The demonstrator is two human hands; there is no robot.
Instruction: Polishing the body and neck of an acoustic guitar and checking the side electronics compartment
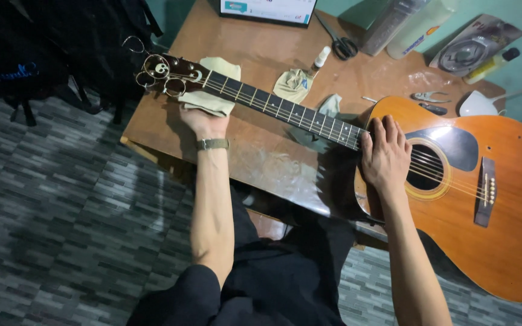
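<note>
- The acoustic guitar (490,199) lies face-up across the brown desk (261,163), its orange body hanging off the near right edge and its neck (285,110) running up-left toward the headstock (167,73).
- Left hand (203,121) is at the top of the neck, just below the headstock, pressing a beige cloth (212,99) against it; fingers are tucked under cloth and neck, so I cannot tell how tightly they close. An olive wristband (212,143) sits on that wrist.
- Right hand (385,156) lies flat, fingers spread, on the guitar's top where neck meets body, just beside the sound hole (427,172), gripping nothing.
- Behind the neck: a second crumpled cloth (293,84), a small white dropper bottle (321,57) and black-handled scissors (341,42).
- Near the guitar's shoulder sit small pliers (429,96).
</note>
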